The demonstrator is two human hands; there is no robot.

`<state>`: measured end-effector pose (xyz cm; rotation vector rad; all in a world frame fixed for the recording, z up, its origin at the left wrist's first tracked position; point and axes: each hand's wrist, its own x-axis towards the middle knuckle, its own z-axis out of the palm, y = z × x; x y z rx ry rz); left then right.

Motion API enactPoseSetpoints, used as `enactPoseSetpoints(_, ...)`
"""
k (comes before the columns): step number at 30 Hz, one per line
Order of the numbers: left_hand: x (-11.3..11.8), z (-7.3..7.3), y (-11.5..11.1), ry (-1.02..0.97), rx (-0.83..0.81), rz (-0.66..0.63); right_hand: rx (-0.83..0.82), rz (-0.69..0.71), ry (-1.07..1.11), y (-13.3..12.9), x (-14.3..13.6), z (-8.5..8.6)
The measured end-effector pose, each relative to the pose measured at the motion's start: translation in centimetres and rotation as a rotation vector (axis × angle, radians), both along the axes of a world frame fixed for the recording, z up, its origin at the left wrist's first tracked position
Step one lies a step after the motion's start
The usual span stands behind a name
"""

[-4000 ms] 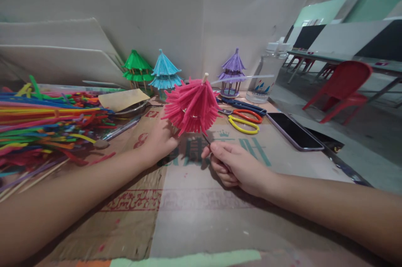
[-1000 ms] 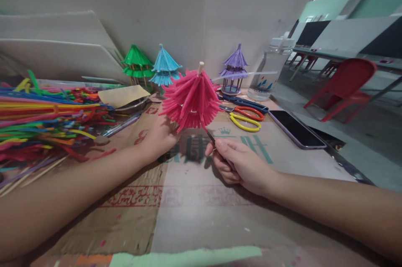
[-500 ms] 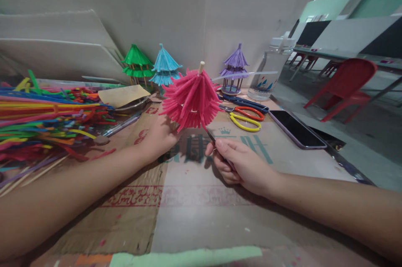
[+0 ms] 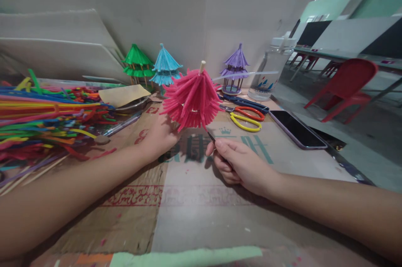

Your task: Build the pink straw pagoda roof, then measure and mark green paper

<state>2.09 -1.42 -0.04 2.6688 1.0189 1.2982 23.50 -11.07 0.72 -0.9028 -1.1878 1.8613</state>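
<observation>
Strips [image 4: 53, 116] in many colours lie heaped on the tabletop [image 4: 220, 221] at the far left. Next to them is a piece of yellowish paper [image 4: 124, 95], with a small green pavilion [image 4: 137, 63] upright behind it. The left hand [image 4: 161, 135] reaches under the pink roof [image 4: 194, 105]; its fingers are hidden there, so I cannot tell how they grip. A light blue pavilion [image 4: 165, 66] stands behind. The pink roof is raised in the centre, fringed in two tiers, a pale stick [image 4: 202, 66] jutting from its peak. To the right, the right hand [image 4: 230, 159] has its fingers closed around a slim dark tool [image 4: 211, 136], its tip at a pink strand on the fringe's lower edge. Beyond are a purple pavilion [image 4: 236, 68], scissors [image 4: 236, 110], a clear bottle [image 4: 266, 72] and a phone [image 4: 297, 129].
</observation>
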Motion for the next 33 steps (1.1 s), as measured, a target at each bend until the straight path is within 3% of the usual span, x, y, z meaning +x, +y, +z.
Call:
enactPoseSetpoints(17, 0.03, -0.24, 0.03, -0.023, 0.004, 0.019, -0.002, 0.000, 0.004, -0.03, 0.08, -0.01)
enactPoseSetpoints(29, 0.27, -0.11, 0.05, -0.077, 0.006, -0.035, -0.011, -0.011, 0.028, 0.01, 0.00, -0.01)
enactPoseSetpoints(33, 0.32, -0.28, 0.27, -0.095, -0.071, -0.007, -0.006, -0.028, 0.054, 0.05, 0.04, -0.01)
